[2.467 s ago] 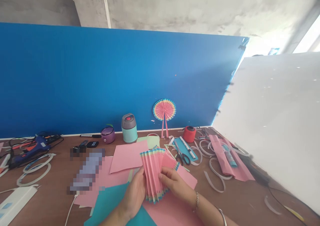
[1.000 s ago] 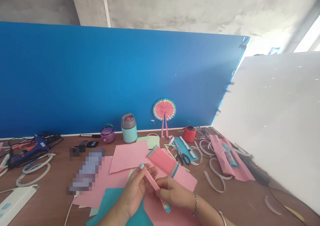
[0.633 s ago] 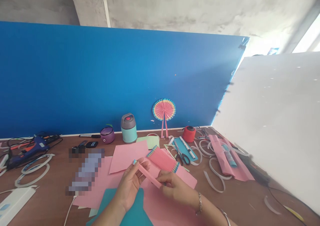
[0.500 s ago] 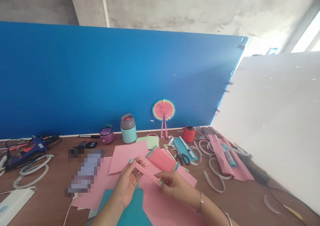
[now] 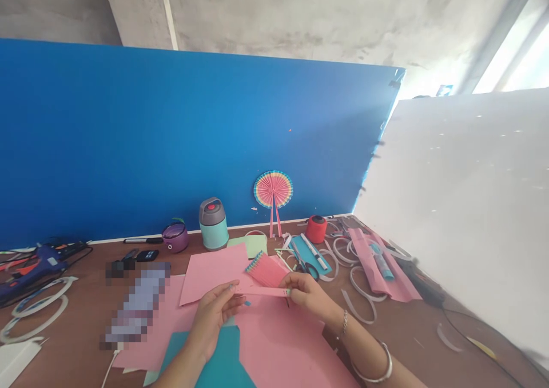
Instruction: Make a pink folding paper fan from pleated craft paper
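A narrow folded pink paper strip (image 5: 263, 291) is stretched level between my two hands. My left hand (image 5: 214, 314) pinches its left end, and my right hand (image 5: 305, 294) pinches the right end, where small dark marks show. Just behind the strip lies a pleated pink paper piece (image 5: 268, 269) with blue and yellow tips, partly hidden by my right hand. Large pink sheets (image 5: 278, 342) and a teal sheet (image 5: 223, 356) spread beneath my hands. A round pink paper fan (image 5: 273, 189) stands upright against the blue panel.
Scissors (image 5: 309, 269) and a white marker (image 5: 314, 252) lie on blue paper at right, near a red round container (image 5: 316, 229). Behind are a teal flask (image 5: 213, 228) and a purple cup (image 5: 175, 237). A glue gun (image 5: 38, 268) lies far left; white strips (image 5: 360, 308) curl at right.
The strip has turned from slanted to nearly level. My right hand has risen with its end, now covering part of the pleated piece. The whole view has shifted slightly.
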`<state>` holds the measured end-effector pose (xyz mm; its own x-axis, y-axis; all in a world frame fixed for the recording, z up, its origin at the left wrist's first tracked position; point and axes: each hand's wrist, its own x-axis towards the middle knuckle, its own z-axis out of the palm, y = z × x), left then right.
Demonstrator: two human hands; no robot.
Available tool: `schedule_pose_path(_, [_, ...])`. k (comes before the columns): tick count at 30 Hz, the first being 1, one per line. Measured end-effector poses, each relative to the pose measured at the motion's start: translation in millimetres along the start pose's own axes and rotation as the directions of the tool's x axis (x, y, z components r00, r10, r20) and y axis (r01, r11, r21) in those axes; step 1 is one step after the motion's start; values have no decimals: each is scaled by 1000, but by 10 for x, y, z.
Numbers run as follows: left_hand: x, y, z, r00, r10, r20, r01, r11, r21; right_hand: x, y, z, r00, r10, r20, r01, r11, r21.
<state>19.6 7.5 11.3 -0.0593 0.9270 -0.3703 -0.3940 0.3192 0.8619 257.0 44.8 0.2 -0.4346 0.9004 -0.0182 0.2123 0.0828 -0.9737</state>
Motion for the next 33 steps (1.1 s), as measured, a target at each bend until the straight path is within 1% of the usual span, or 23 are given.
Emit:
schedule_pose_path(3, [5, 24, -15, 999, -20, 26, 20, 1000, 9, -9, -32, -11, 1000, -9, -8, 8, 1000, -23])
schedule_pose_path(6, [10, 40, -24, 999, -16, 49, 15, 1000, 18, -23, -67, -16, 999, -28, -32, 27, 999, -32])
schedule_pose_path(11, [12, 45, -12, 999, 33, 17, -33, 999, 29, -8, -13, -14, 997, -35, -65, 35, 999, 0])
schedule_pose_path(15, [23, 40, -6, 997, 59, 47, -60, 998, 23, 5, 27, -4, 993, -33, -112, 33, 999, 0])
schedule_pose_path(21, [46, 13, -32, 995, 80, 62, -81, 996, 22, 4, 10, 2, 987, -69, -145, 64, 997, -40])
schedule_pose_path(26, [60, -16, -47, 992, 101, 69, -107, 990, 88, 9, 10, 15, 988, -55, -143, 57, 998, 4])
schedule_pose_path(29, [61, -30, -37, 988, 135, 72, -144, 979, 146, 3, -4, 27, 989, -56, -139, 58, 998, 12])
schedule_pose_path(33, [65, -56, -28, 983, 161, 83, -176, 960, 219, -16, -33, 36, 990, -80, -119, 74, 996, -50])
